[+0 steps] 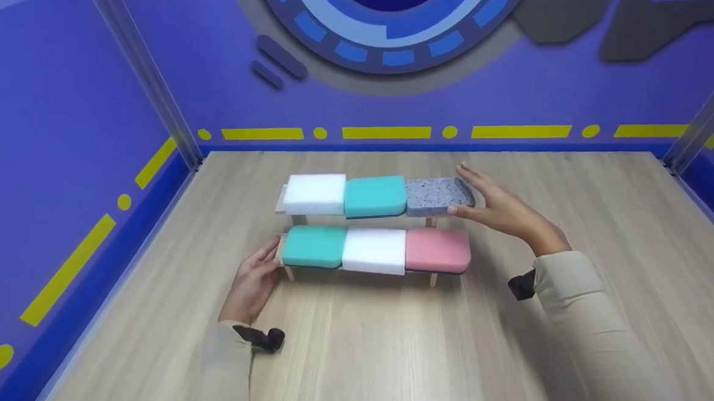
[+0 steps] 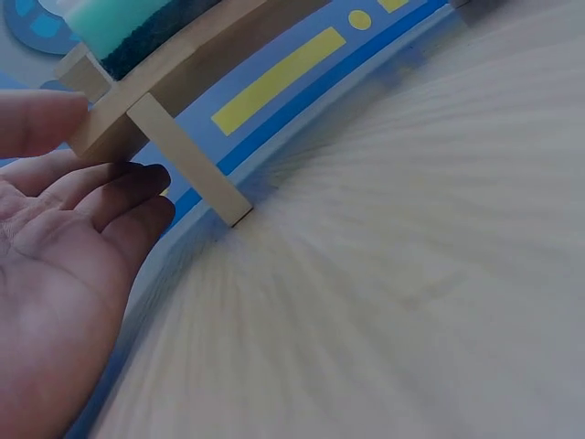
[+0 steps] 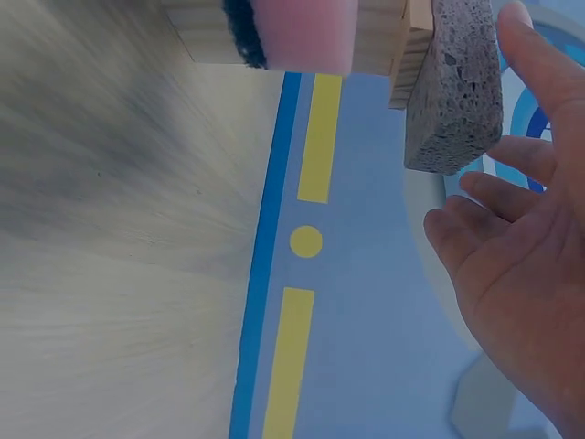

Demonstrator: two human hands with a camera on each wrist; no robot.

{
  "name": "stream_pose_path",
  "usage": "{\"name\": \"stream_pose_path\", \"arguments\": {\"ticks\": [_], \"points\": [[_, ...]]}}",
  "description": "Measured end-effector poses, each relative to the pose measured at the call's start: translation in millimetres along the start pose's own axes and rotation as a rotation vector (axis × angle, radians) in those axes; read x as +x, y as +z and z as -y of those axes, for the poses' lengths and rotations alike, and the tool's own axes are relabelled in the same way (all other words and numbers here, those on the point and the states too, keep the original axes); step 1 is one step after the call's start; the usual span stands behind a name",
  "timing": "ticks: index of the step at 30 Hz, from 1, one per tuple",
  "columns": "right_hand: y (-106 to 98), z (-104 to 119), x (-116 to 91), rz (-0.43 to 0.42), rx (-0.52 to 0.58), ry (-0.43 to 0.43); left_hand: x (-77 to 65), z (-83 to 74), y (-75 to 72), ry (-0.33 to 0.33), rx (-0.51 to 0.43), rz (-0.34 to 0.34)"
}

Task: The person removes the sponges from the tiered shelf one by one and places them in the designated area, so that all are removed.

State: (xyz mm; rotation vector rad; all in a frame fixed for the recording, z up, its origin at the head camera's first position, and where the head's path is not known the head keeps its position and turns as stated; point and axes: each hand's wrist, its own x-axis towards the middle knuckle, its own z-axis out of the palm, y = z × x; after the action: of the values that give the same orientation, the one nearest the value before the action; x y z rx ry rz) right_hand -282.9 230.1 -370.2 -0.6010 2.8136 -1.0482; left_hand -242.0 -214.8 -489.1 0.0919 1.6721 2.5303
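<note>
A small two-tier wooden rack [image 2: 164,96] stands on the table, and my left hand [image 1: 252,282] pinches its left end, with the thumb above and the fingers below. Along the upper tier lie a white sponge [image 1: 315,194], a teal sponge [image 1: 375,196] and a grey speckled pumice stone [image 1: 435,196]. Teal [image 1: 315,247], white [image 1: 374,250] and pink sponges [image 1: 438,250] fill the lower tier side by side. My right hand [image 1: 507,212] is at the stone's right end, thumb at its near corner and loosely extended fingers along the far side.
The wood-grain tabletop [image 1: 365,359] spreads around the rack. Behind it rises a blue printed wall [image 1: 217,92] with yellow dashes, and another blue panel [image 1: 36,150] borders the left side. Black wrist cameras sit at both sleeves.
</note>
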Motion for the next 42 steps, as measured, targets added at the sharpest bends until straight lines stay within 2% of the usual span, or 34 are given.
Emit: {"name": "stream_pose_path", "arguments": {"ticks": [8, 14, 21, 28, 36, 42], "points": [[0.5, 3.6, 2.1, -0.011, 0.034, -0.029, 0.7, -0.7, 0.6, -0.022, -0.033, 0.004], [1.5, 6.0, 3.4, -0.021, 0.068, -0.015, -0.3, -2.3, 0.6, -0.02, -0.05, -0.004], [-0.2, 4.8, 2.4, -0.022, 0.022, 0.013, 0.3, -3.2, 0.4, -0.036, -0.023, -0.004], [2.0, 3.9, 2.3, -0.034, 0.023, 0.022, 0.0, -1.8, -0.7, -0.034, -0.01, -0.009], [0.4, 2.1, -2.0, -0.073, 0.025, 0.001, 0.5, 0.1, 0.2, -0.021, -0.023, -0.019], [-1.5, 0.6, -4.2, -0.113, 0.025, -0.045, 2.1, 1.0, -1.2, -0.004, -0.002, -0.016]]}}
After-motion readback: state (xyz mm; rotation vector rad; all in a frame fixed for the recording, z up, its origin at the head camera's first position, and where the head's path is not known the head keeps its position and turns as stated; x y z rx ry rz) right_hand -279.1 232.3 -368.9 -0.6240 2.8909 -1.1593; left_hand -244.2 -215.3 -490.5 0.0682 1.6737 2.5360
